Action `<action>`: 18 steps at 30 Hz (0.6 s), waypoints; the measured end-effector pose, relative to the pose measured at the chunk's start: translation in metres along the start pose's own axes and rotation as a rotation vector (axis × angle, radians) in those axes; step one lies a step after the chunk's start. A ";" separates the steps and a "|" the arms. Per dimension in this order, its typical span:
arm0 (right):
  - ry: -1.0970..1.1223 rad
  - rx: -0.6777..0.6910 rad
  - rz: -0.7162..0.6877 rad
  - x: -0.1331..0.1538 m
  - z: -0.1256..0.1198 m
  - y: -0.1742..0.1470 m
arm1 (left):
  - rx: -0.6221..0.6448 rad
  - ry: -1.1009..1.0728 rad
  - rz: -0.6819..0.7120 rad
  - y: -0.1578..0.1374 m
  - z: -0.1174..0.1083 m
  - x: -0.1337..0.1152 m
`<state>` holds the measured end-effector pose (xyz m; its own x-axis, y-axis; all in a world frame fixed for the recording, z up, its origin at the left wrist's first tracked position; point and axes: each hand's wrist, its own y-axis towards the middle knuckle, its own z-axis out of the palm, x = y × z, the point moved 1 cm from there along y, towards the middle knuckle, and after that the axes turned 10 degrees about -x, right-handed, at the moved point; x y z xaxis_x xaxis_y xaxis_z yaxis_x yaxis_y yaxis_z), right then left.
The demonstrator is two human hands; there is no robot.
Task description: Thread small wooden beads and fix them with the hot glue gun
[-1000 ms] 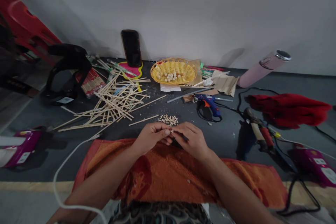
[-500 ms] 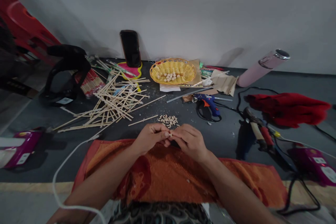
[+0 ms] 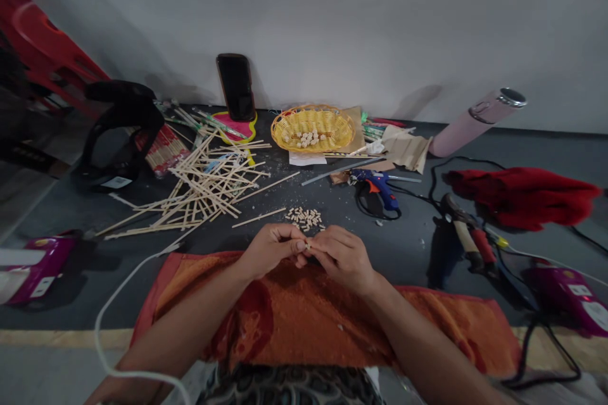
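Our bare left hand [image 3: 273,251] and bare right hand [image 3: 342,255] together pinch a tiny, pale, wooden-looking piece [image 3: 308,245], which we judge light, stiff and easily dropped, best gripped by its sides.

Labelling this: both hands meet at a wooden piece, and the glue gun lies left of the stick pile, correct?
No: the head view shows the glue gun right of the stick pile; left hand and right hand meet at that piece.

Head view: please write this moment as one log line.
Left hand: pinches small pale piece; right hand: pinches same piece; short sticks: heaped beyond hands
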<state>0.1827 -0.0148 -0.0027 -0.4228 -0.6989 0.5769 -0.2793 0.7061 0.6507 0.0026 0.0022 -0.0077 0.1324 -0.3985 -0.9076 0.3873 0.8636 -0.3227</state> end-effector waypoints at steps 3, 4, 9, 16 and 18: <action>-0.021 -0.010 0.015 -0.002 -0.001 0.000 | -0.012 -0.021 -0.002 -0.001 0.001 0.000; -0.035 -0.008 0.019 -0.003 -0.002 0.000 | -0.019 -0.036 -0.007 -0.001 0.002 0.000; -0.114 0.024 -0.001 -0.007 -0.004 -0.001 | -0.057 -0.105 -0.041 -0.001 0.003 0.001; -0.131 0.031 -0.007 -0.008 -0.001 -0.003 | -0.081 -0.100 -0.088 0.000 0.004 -0.001; -0.125 0.016 0.013 -0.007 -0.003 -0.001 | -0.104 -0.141 -0.124 0.000 0.003 -0.001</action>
<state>0.1891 -0.0109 -0.0061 -0.5306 -0.6705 0.5185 -0.2859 0.7175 0.6352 0.0057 0.0020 -0.0057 0.2185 -0.5369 -0.8148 0.3129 0.8295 -0.4627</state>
